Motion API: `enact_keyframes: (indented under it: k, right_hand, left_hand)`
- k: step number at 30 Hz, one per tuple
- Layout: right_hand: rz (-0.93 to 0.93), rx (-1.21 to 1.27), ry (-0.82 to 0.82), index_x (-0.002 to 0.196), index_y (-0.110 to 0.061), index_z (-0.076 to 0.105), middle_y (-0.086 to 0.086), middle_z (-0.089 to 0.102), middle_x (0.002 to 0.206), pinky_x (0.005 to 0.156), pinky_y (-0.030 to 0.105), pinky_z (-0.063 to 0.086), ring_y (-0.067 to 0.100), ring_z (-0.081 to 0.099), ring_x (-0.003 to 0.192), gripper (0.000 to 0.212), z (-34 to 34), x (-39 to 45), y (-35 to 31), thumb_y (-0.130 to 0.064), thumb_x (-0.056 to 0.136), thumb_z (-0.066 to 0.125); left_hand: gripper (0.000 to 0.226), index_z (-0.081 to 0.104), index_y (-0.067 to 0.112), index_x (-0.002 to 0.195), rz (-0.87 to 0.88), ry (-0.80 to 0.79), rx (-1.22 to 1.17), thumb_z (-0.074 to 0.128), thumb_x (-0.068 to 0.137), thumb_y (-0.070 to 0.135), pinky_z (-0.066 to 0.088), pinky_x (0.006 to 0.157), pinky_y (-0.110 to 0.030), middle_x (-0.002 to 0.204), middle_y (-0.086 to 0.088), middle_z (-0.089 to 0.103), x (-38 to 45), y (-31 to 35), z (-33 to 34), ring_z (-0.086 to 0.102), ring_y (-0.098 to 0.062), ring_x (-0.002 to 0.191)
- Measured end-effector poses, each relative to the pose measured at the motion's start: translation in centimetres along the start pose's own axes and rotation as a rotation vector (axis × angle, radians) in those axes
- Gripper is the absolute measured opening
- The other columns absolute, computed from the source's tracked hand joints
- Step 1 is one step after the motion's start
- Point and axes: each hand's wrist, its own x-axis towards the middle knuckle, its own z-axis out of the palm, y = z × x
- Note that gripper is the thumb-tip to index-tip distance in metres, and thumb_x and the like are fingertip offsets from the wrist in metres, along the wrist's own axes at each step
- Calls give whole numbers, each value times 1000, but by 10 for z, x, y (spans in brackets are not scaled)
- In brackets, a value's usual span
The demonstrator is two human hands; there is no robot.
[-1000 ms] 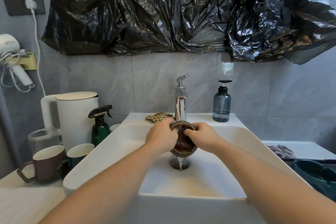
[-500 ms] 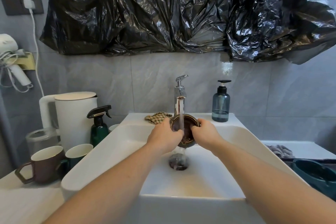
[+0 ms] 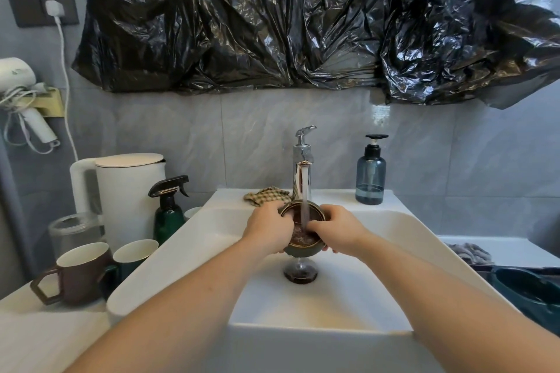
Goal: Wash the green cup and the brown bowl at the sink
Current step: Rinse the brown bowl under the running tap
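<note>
Now two hands grip one bowl.

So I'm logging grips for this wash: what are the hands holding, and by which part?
Both hold the brown bowl by its rim, left hand on its left side, right hand on its right, under the running faucet.

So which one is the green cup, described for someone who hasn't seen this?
Start at the white sink basin and look left of its rim, onto the counter. Two mugs stand there: the dark green cup with a white inside is nearest the basin, unlike the brown mug with an angular handle farther left.
</note>
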Motion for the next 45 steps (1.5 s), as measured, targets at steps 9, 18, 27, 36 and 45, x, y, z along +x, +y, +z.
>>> enact_keyframes:
  k: [9, 18, 27, 36, 45]
  right_hand:
    - [20, 70, 16, 130, -20, 57, 9, 69, 110, 52, 25, 56, 25, 70, 80, 40, -1, 1, 1, -6, 93, 57]
    - [103, 128, 18, 131, -17, 53, 16, 67, 113, 50, 24, 52, 25, 67, 67, 35, -1, 1, -1, -7, 99, 41]
    - [191, 101, -113, 125, -15, 56, 14, 73, 98, 49, 23, 51, 19, 71, 59, 31, -3, -2, -2, -13, 100, 37]
    - [160, -4, -71, 106, -15, 65, 9, 73, 78, 51, 21, 44, 15, 67, 57, 29, -5, -4, -1, -28, 101, 40]
    - [115, 85, 61, 98, -11, 71, 10, 68, 69, 42, 24, 38, 19, 58, 46, 30, -6, -1, 0, -23, 96, 44]
  left_hand:
    - [35, 64, 22, 122, -44, -157, -92, 50, 92, 11, 50, 44, -25, 100, -7, 70, -3, 5, 2, 71, -27, 68]
    - [54, 58, 24, 142, -22, -113, -117, 56, 88, 14, 45, 44, -22, 126, -2, 68, -3, 6, 1, 67, -25, 95]
    - [29, 69, 29, 114, 2, -35, -147, 59, 92, 13, 58, 68, -33, 91, 8, 67, -5, 5, -1, 68, -19, 90]
    - [20, 79, 25, 95, 31, -45, -157, 59, 98, 26, 45, 47, -25, 94, -2, 75, -4, 6, 0, 65, -18, 77]
    - [21, 72, 22, 102, 4, -113, -79, 51, 104, 22, 43, 42, -22, 79, -5, 67, 0, -1, 1, 61, -19, 50]
